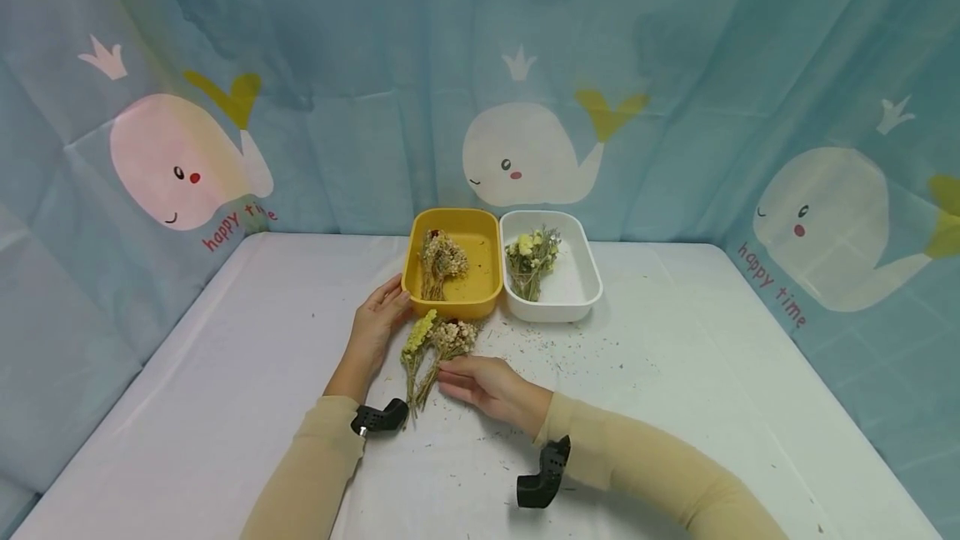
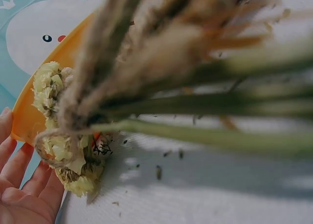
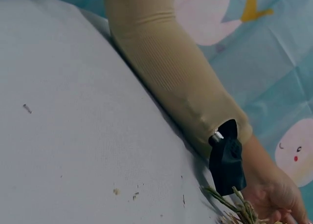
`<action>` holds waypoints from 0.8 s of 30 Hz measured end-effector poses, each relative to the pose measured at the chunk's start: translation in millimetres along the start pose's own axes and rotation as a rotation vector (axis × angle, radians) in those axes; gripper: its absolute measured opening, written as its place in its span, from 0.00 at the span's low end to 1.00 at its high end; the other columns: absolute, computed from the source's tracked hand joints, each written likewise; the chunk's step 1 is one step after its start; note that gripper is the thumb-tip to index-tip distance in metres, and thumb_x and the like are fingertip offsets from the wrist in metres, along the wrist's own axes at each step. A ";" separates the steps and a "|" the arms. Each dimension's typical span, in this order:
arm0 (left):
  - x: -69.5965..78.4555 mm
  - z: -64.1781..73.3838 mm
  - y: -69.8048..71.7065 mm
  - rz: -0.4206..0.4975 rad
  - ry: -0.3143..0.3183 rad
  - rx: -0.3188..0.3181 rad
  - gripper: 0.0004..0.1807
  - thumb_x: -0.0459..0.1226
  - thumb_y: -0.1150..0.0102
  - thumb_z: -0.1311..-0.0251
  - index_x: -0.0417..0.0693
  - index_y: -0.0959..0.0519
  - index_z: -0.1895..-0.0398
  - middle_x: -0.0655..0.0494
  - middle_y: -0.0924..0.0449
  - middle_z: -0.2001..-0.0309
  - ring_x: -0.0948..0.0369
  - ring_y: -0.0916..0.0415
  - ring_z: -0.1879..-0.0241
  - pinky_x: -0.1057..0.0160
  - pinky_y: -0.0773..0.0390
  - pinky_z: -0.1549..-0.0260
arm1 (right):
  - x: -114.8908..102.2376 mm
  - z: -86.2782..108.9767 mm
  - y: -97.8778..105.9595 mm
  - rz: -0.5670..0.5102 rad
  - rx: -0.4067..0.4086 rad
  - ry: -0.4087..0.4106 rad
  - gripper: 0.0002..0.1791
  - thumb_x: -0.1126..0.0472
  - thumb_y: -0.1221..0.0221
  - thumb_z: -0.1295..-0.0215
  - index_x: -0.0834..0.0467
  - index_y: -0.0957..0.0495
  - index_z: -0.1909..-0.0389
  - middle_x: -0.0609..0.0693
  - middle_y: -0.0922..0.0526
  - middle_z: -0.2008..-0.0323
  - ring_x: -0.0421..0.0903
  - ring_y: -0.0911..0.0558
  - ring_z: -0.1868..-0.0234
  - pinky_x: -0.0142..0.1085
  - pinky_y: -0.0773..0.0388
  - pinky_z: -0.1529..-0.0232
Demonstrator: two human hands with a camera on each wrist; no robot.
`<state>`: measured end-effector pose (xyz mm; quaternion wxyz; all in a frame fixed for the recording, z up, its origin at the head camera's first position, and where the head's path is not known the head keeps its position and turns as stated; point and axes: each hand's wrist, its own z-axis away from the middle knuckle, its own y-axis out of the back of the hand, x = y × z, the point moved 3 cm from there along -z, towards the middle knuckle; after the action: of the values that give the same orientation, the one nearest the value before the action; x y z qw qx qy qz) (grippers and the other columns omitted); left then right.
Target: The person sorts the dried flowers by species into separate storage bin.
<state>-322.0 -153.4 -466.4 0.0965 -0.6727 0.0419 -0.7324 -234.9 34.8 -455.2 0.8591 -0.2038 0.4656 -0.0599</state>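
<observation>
My left hand point(image 1: 375, 323) rests against the left front of a yellow plastic box point(image 1: 483, 308), its fingers straight along the wall. The left wrist view shows the same hand point(image 2: 24, 194) beside a yellow-headed dried flower bunch point(image 2: 80, 180) tied with twine; its stems blur close to the camera. My right hand point(image 1: 491, 386) pinches the stems of a cream dried flower bunch point(image 1: 453, 338) in front of the box. The yellow-headed bunch lies just left of it, stems crossing near it. In the right wrist view, only stem ends point(image 3: 239, 207) and my left arm show.
Another dried bunch point(image 1: 442, 261) lies inside the yellow box. A white box point(image 1: 581, 294) stands to its right, with a yellow-green dried bunch point(image 1: 531, 261) in it. Plant crumbs dot the white tabletop point(image 1: 675, 357). A blue whale-print curtain point(image 1: 360, 148) hangs behind.
</observation>
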 end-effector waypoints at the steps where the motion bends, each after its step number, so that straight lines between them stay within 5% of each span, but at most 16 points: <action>1: 0.0 -0.1 0.0 -0.001 -0.001 0.000 0.30 0.37 0.44 0.29 0.50 0.36 0.25 0.50 0.35 0.26 0.55 0.33 0.29 0.69 0.20 0.43 | 0.2 -0.5 -1.1 -0.009 0.008 0.002 0.19 0.73 0.45 0.31 0.75 0.31 0.41 0.58 0.18 0.54 0.54 0.18 0.43 0.45 0.22 0.35; 15: 0.4 0.3 -0.5 0.013 -0.003 -0.010 0.30 0.36 0.43 0.29 0.49 0.36 0.25 0.49 0.35 0.26 0.55 0.33 0.29 0.65 0.21 0.39 | 0.1 -3.2 -6.2 -0.008 0.082 0.045 0.20 0.75 0.42 0.35 0.75 0.31 0.43 0.51 0.19 0.63 0.43 0.17 0.60 0.40 0.17 0.41; 24: 1.0 0.1 -0.3 0.024 0.000 -0.017 0.30 0.36 0.44 0.29 0.49 0.36 0.25 0.50 0.36 0.26 0.56 0.34 0.28 0.65 0.22 0.39 | -1.9 8.9 6.3 0.041 0.078 0.054 0.05 0.76 0.40 0.37 0.66 0.24 0.63 0.51 0.20 0.65 0.41 0.15 0.63 0.35 0.14 0.48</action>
<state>-322.0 -153.3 -465.4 0.0996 -0.6729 0.0561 -0.7308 -229.2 43.7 -452.0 0.8547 -0.1590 0.4899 -0.0656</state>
